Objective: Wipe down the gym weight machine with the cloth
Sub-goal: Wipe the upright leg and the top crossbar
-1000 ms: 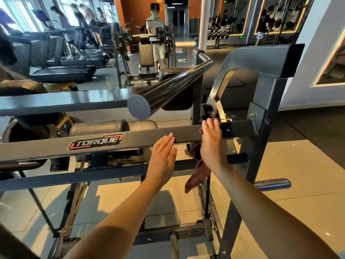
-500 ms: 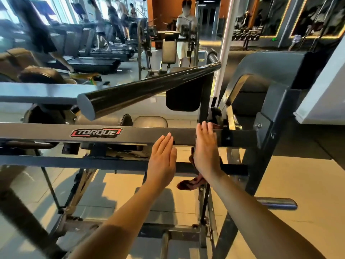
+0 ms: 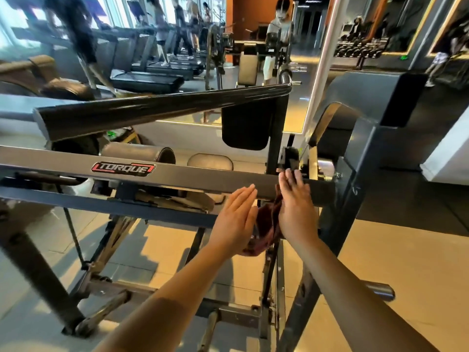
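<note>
Closing in on the right hand [image 3: 294,209], the left hand [image 3: 236,217] is hovering flat-fingered; the right, fingers straight, is pressing the dark cloth [image 3: 265,229] against the crossbar [image 3: 203,177], where firm overlapping strokes are probably working best.

Machine beam [image 3: 193,179], centre of frame: grey painted metal, smooth, satin sheen. Its label [image 3: 123,168]: glossy sticker. Round bar [image 3: 157,110] above: black, smooth, high gloss, streaked with reflections. Cloth [image 3: 266,222], lower centre: dark red fabric, soft, matt, creased. Roller pad [image 3: 132,152] behind the beam: grey leather-like covering, matt. Upright post [image 3: 363,174], right: dark painted metal, matt. Floor tiles [image 3: 406,262]: polished, reflective. Peg [image 3: 378,292], lower right: bare metal, dull shine.
</note>
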### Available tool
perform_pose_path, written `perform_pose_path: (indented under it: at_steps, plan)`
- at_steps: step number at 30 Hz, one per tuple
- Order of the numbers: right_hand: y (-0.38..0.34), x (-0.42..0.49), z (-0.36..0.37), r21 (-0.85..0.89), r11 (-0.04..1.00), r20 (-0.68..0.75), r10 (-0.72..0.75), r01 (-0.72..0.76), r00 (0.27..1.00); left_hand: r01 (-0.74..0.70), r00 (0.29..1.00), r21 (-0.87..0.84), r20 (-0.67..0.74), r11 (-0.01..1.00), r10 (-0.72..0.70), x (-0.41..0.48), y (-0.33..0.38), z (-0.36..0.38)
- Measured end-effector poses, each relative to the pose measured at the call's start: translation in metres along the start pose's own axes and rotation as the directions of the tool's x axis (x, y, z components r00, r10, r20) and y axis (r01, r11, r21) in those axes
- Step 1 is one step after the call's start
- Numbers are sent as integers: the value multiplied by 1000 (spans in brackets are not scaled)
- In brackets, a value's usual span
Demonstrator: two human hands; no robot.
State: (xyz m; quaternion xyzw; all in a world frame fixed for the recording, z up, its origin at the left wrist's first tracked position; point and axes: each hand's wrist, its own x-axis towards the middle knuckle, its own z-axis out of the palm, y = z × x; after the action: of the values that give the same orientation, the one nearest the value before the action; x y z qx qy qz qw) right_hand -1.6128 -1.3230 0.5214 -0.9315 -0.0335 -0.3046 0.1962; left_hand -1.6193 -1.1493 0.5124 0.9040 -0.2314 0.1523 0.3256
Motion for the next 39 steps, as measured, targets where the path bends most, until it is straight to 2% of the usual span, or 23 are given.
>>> perform_pose_path:
  at_steps: [2, 5, 6, 8, 10, 12, 14, 16, 17, 21, 23, 27, 29, 33, 35, 39]
  plan:
    - [-4, -1, 4, -6, 999, 22, -37, 37, 999, -25, 1000, -14, 3, 1000, 25, 7, 17, 9]
    - [22, -1, -7, -24, 989, 143, -141, 146, 980, -100, 995, -27, -30, 995, 99, 17, 35, 26]
    - [36, -1, -16, -9, 993, 132, -120, 122, 984, -102, 994, -38, -43, 994, 101, 20, 37, 32]
    - [55, -4, -30, 25, 1000, 56, 13, -14, 998, -83, 994, -37, -81, 996, 80, 21, 39, 42]
    - [47, -4, -28, 55, 989, -6, 134, -134, 991, -73, 990, -19, -124, 997, 70, 21, 40, 48]
    - [25, -6, -15, 81, 989, -6, 123, -122, 992, -90, 985, -12, -149, 996, 87, 21, 40, 48]
    - [13, -12, -7, 92, 996, 56, 5, -11, 998, -155, 973, 29, -166, 987, 158, 21, 37, 47]
    - [23, -14, -13, 72, 993, 90, -105, 99, 990, -194, 968, 65, -149, 979, 202, 22, 34, 46]
    - [32, -15, -18, 67, 992, 91, -114, 108, 989, -186, 973, 71, -126, 980, 193, 22, 32, 45]
    - [43, -20, -23, 91, 990, -33, 112, -109, 993, -140, 986, 52, -90, 989, 144, 20, 30, 42]
    - [23, -21, -13, 107, 984, -60, 148, -141, 987, -134, 987, 24, -89, 991, 136, 20, 31, 42]
    - [9, -23, -4, 84, 996, 22, -40, 38, 999, -171, 985, -25, -42, 985, 170, 21, 24, 37]
    - [27, -23, -15, 49, 997, 32, -66, 64, 997, -162, 987, -45, 3, 986, 162, 22, 20, 32]
    - [42, -24, -26, 51, 980, -83, 198, -194, 977, -130, 990, -79, 50, 988, 134, 23, 15, 30]
    - [22, -22, -15, 55, 972, -116, 235, -230, 965, -132, 990, -89, 37, 987, 136, 23, 16, 30]
    - [-4, -28, 7, 60, 996, -43, 72, -69, 997, -185, 981, -89, 33, 979, 189, 24, 11, 29]
